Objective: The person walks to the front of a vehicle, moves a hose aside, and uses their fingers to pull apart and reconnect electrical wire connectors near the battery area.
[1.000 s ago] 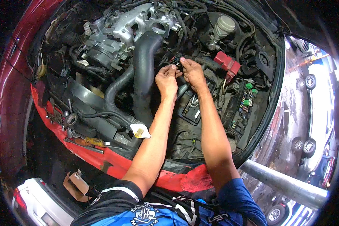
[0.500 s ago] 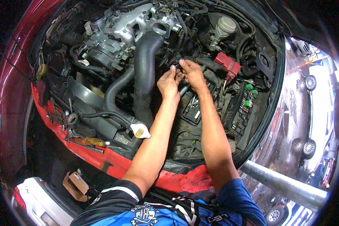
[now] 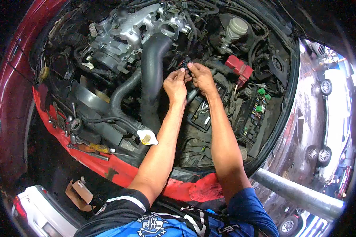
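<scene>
My left hand [image 3: 176, 83] and my right hand [image 3: 201, 77] meet over the engine bay, fingertips close together at a small bundle of thin coloured wires [image 3: 182, 63]. Thumb and fingers are pinched on both hands. The right one grips a dark piece at the wires, probably a connector; its shape is mostly hidden by the fingers. What the left fingertips pinch is too small to make out. A thick black hose [image 3: 151, 75] runs just left of my left hand. To the right of my right hand is a red cover [image 3: 239, 68].
A silver intake manifold [image 3: 132, 24] lies beyond the hose. Tools, among them a yellow-handled screwdriver [image 3: 99, 148], rest on the red front edge [image 3: 118, 169]. Also there are a white-topped cap [image 3: 147, 137], a fuse box [image 3: 251, 114] and a fluid reservoir [image 3: 236, 27].
My left hand has shifted slightly and its fingers have changed pose near the wires. My right hand has dipped a little and stays pinched at the same place.
</scene>
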`<state>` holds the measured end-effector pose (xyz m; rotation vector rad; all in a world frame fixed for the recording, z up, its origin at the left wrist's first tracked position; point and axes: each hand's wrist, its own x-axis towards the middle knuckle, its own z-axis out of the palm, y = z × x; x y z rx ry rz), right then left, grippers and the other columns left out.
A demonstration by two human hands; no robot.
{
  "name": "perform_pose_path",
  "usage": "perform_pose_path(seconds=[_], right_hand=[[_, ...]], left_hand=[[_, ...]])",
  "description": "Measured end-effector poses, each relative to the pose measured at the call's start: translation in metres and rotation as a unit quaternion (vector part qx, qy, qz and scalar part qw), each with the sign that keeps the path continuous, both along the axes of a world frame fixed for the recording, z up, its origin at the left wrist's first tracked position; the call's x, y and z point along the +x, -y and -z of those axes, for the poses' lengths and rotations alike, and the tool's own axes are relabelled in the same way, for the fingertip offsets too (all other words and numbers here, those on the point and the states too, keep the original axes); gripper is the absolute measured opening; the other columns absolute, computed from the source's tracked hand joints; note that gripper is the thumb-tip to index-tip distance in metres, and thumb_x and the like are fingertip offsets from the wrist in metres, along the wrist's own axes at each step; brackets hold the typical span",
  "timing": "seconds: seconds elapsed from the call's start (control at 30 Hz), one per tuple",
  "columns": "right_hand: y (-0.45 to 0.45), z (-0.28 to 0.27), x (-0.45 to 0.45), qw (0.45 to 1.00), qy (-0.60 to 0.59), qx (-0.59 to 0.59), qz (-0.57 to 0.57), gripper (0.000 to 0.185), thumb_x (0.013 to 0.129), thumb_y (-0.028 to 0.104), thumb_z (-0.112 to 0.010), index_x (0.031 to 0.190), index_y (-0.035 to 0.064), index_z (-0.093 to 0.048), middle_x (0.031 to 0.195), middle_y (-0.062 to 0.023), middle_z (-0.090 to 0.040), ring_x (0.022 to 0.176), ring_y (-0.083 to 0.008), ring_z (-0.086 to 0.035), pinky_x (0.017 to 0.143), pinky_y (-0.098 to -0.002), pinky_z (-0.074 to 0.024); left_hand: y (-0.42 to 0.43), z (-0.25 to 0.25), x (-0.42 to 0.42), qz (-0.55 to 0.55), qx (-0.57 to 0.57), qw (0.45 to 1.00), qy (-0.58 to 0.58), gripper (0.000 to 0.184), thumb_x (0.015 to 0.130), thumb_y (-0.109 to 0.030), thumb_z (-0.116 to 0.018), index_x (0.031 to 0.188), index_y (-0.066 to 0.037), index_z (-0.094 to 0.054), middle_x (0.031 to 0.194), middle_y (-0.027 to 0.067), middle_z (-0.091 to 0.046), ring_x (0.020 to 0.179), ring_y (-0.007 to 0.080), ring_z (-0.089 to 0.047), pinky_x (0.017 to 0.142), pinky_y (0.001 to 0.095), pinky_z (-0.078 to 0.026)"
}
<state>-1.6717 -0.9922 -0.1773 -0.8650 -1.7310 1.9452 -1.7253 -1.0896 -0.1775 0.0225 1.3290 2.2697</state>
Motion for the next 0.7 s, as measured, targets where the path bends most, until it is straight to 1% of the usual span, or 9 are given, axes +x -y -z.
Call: perform_pose_path(seconds=[0.13,0.23,0.33,0.43,0.53,0.57,0.63,0.67,0.7], right_hand=[[-0.001,0.001,0.000,1.000,0.001,-0.005,0.000,0.039,0.095,0.039,-0.063,0.075,0.0062,-0.058,0.060,0.0050,-0.045,0.049,-0.0057,-0.036,0.042,-0.0255,-0.0280],[0.001,-0.001,-0.001,0.999,-0.027,-0.021,0.024,0.039,0.095,0.039,-0.063,0.075,0.0064,-0.057,0.060,0.0052,-0.044,0.049,-0.0059,-0.036,0.042,-0.0256,-0.0280],[0.002,-0.002,-0.001,0.999,-0.027,-0.025,0.029,0.039,0.096,0.039,-0.062,0.074,0.0070,-0.056,0.060,0.0055,-0.043,0.048,-0.0061,-0.036,0.042,-0.0257,-0.0280],[0.004,-0.002,-0.004,0.998,-0.024,-0.041,0.041,0.030,0.098,0.035,-0.061,0.081,0.0112,-0.054,0.057,0.0095,-0.034,0.042,-0.0019,-0.027,0.038,-0.0214,-0.0203],[0.001,-0.004,-0.002,0.994,-0.038,-0.068,0.071,0.030,0.097,0.036,-0.062,0.080,0.0121,-0.053,0.056,0.0096,-0.034,0.041,-0.0022,-0.027,0.038,-0.0217,-0.0198],[0.001,-0.005,-0.002,0.995,-0.030,-0.065,0.069,0.033,0.097,0.037,-0.062,0.078,0.0107,-0.053,0.056,0.0082,-0.036,0.042,-0.0038,-0.029,0.039,-0.0231,-0.0226],[-0.001,-0.005,-0.001,0.996,-0.014,-0.060,0.067,0.039,0.096,0.038,-0.062,0.073,0.0080,-0.054,0.056,0.0053,-0.040,0.043,-0.0070,-0.035,0.040,-0.0260,-0.0281],[-0.002,-0.005,-0.001,0.996,-0.014,-0.060,0.063,0.039,0.096,0.038,-0.062,0.073,0.0082,-0.054,0.056,0.0052,-0.040,0.043,-0.0070,-0.035,0.040,-0.0258,-0.0281],[-0.002,-0.006,-0.001,0.996,-0.014,-0.061,0.059,0.039,0.096,0.038,-0.062,0.072,0.0084,-0.054,0.057,0.0051,-0.040,0.043,-0.0069,-0.035,0.040,-0.0256,-0.0282]], left_hand=[[0.001,-0.002,0.001,0.001,-0.007,1.000,0.017,0.020,0.093,-0.011,-0.065,0.095,0.009,-0.062,0.085,0.0127,-0.068,0.069,0.0156,-0.065,0.064,0.0282,-0.057],[-0.001,-0.002,0.001,-0.015,0.013,0.999,0.029,0.019,0.093,-0.010,-0.065,0.098,0.009,-0.061,0.086,0.0129,-0.067,0.071,0.0159,-0.065,0.065,0.0287,-0.058],[-0.001,-0.002,0.000,-0.023,0.040,0.998,0.040,0.018,0.093,-0.008,-0.064,0.101,0.008,-0.060,0.088,0.0124,-0.066,0.073,0.0159,-0.065,0.067,0.0294,-0.059],[-0.001,-0.002,0.004,-0.044,0.028,0.999,0.001,0.017,0.093,-0.006,-0.063,0.103,0.007,-0.058,0.092,0.0125,-0.064,0.072,0.0162,-0.064,0.066,0.0281,-0.058],[0.001,-0.008,0.010,-0.066,-0.074,0.991,-0.096,0.018,0.089,-0.004,-0.066,0.105,0.003,-0.060,0.096,0.0111,-0.063,0.079,0.0199,-0.065,0.071,0.0309,-0.055],[0.003,-0.010,0.013,-0.068,-0.115,0.976,-0.169,0.018,0.088,-0.003,-0.066,0.105,0.001,-0.061,0.096,0.0112,-0.063,0.082,0.0206,-0.064,0.072,0.0316,-0.054],[0.007,-0.021,0.016,-0.071,-0.195,0.927,-0.313,0.021,0.086,-0.002,-0.067,0.106,-0.003,-0.061,0.098,0.0115,-0.062,0.087,0.0220,-0.063,0.074,0.0329,-0.052],[0.006,-0.015,0.013,-0.092,-0.227,0.897,-0.369,0.023,0.083,-0.003,-0.068,0.105,-0.006,-0.063,0.098,0.0131,-0.063,0.094,0.0261,-0.061,0.081,0.0364,-0.050],[0.008,-0.014,0.010,-0.094,-0.238,0.883,-0.394,0.022,0.083,-0.004,-0.069,0.104,-0.005,-0.064,0.099,0.0133,-0.063,0.094,0.0272,-0.061,0.082,0.0371,-0.049]])
